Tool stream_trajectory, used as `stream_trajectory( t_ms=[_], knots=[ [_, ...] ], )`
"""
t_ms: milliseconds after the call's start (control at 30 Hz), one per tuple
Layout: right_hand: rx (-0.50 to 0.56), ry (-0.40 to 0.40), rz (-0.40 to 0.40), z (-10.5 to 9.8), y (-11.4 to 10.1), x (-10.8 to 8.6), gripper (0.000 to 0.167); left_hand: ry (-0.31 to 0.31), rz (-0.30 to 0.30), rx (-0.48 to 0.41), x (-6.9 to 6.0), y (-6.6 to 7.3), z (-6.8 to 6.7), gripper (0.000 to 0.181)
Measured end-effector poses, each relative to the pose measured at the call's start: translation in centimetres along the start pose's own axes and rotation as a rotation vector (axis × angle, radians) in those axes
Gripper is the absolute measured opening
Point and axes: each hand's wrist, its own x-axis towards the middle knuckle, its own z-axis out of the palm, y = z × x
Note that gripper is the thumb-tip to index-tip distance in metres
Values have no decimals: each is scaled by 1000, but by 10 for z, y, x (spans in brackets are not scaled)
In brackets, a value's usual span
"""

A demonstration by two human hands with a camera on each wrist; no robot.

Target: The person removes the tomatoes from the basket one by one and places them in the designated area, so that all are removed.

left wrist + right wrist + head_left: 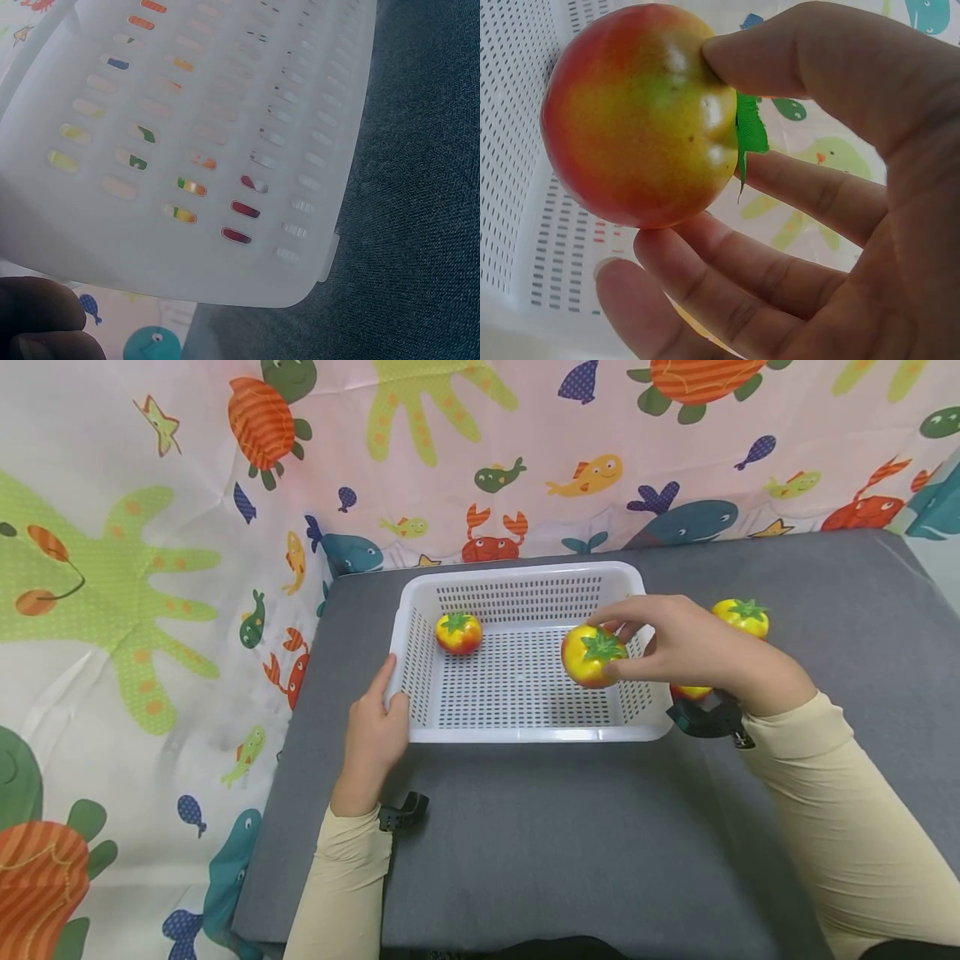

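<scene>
A white perforated plastic basket [517, 735] stands on the grey table, with one red-and-yellow tomato [459, 633] inside near its left end. My left hand [372, 739] holds the basket's left rim near the front corner; its fingertips also show beside the basket wall [150, 255] in the left wrist view. Above the right part of the basket, my right hand [667, 639] holds another tomato [588, 656] between thumb and fingers. The right wrist view shows this tomato [637, 120] up close, its green leaves towards the palm.
Right of the basket lie two more tomatoes: one yellow [742, 617] behind the right hand, another [690, 692] mostly hidden under the right wrist. A curtain [450, 485] printed with sea animals hangs behind and left of the grey table [562, 843].
</scene>
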Motion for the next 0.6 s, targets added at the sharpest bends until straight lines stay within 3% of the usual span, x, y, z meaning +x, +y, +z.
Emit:
stream_trajectory(
  t_ms=[233, 600],
  knots=[
    [35, -1, 79, -6, 5, -13, 56, 0, -5, 1, 0, 0, 0, 63],
    [15, 17, 133, -13, 18, -32, 59, -8, -13, 2, 0, 1, 0, 62]
  ],
)
